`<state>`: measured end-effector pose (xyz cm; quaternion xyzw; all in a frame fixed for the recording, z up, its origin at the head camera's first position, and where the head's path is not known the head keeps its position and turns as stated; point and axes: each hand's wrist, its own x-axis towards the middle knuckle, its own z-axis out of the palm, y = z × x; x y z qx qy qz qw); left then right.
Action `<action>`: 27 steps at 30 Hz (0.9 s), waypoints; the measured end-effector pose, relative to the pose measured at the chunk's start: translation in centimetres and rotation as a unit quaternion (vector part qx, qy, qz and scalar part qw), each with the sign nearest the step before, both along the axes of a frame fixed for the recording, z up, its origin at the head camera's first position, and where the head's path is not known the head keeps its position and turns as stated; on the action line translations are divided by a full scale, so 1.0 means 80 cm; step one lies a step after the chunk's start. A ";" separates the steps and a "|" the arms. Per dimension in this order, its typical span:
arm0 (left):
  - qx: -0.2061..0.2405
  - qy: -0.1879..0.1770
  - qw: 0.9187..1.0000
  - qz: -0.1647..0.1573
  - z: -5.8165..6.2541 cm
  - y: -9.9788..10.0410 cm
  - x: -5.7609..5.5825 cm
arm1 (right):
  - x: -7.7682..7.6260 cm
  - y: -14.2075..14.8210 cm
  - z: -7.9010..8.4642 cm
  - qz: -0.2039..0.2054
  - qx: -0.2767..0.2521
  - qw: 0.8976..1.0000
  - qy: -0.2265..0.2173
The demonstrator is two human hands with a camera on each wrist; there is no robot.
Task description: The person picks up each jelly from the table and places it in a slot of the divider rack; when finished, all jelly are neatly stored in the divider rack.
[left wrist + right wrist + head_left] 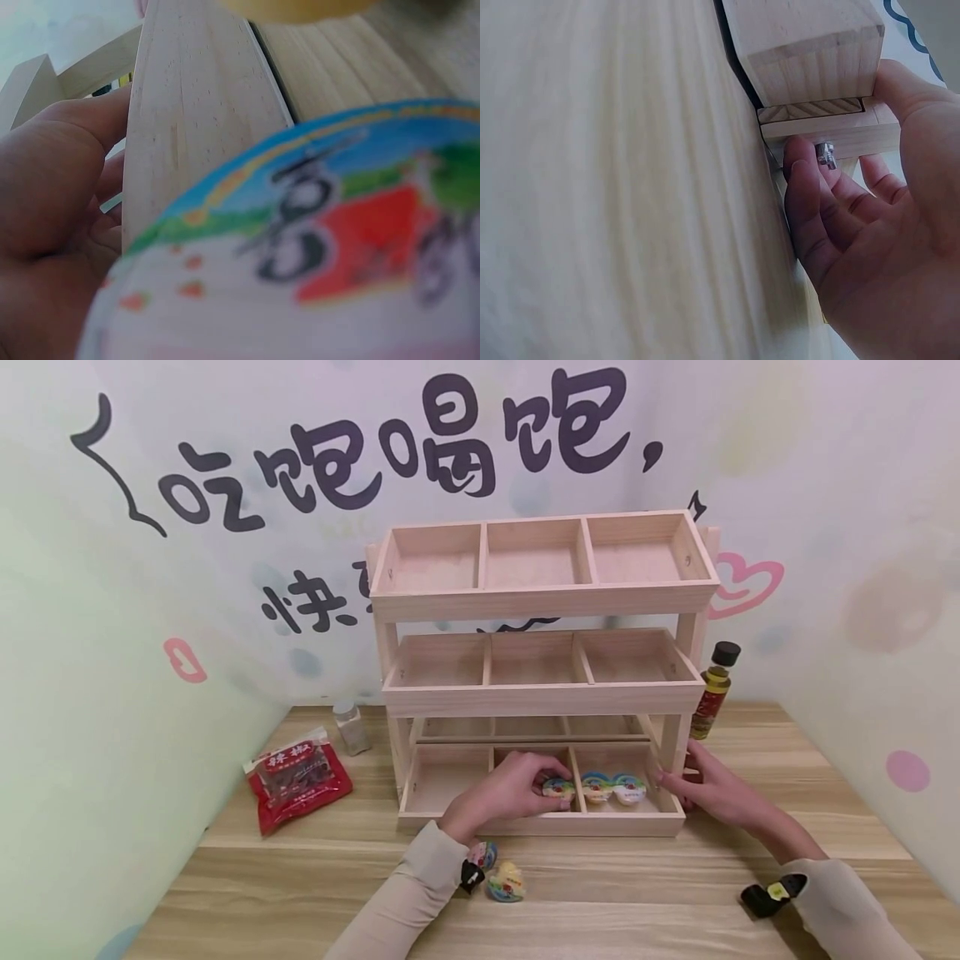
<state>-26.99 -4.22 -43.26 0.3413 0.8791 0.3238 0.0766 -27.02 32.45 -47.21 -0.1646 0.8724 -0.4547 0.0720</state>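
Observation:
My left hand [513, 789] pinches a jelly cup [558, 789] with a colourful printed lid, inside the middle bottom compartment of the wooden rack [540, 824]. Two more jelly cups [613, 788] sit side by side in the compartment to its right. On the right, my right hand [712, 787] holds the end of that bottom bin, thumb at the rim. In the right wrist view its curled fingers [806, 195] lie by a metal bolt [826, 155]. Close to the left wrist, a jelly cup lid [360, 240] fills much of that view.
Two loose jelly cups, one with a yellowish body [507, 883], lie on the wooden table [600, 910] before the rack. A red packet [300, 781] and a small jar [351, 727] stand left. Behind the right post is a black-capped bottle [711, 693].

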 end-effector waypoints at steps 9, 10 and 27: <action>-0.006 -0.001 1.000 -0.007 0.002 -0.001 0.001 | 0.000 0.002 -0.001 0.000 -0.004 1.000 -0.001; -0.003 0.001 1.000 -0.010 0.002 -0.002 0.001 | 0.000 0.002 -0.002 0.001 -0.005 1.000 -0.002; 0.051 0.049 0.997 -0.029 0.006 -0.051 0.061 | -0.003 0.002 -0.004 -0.006 0.000 1.000 -0.006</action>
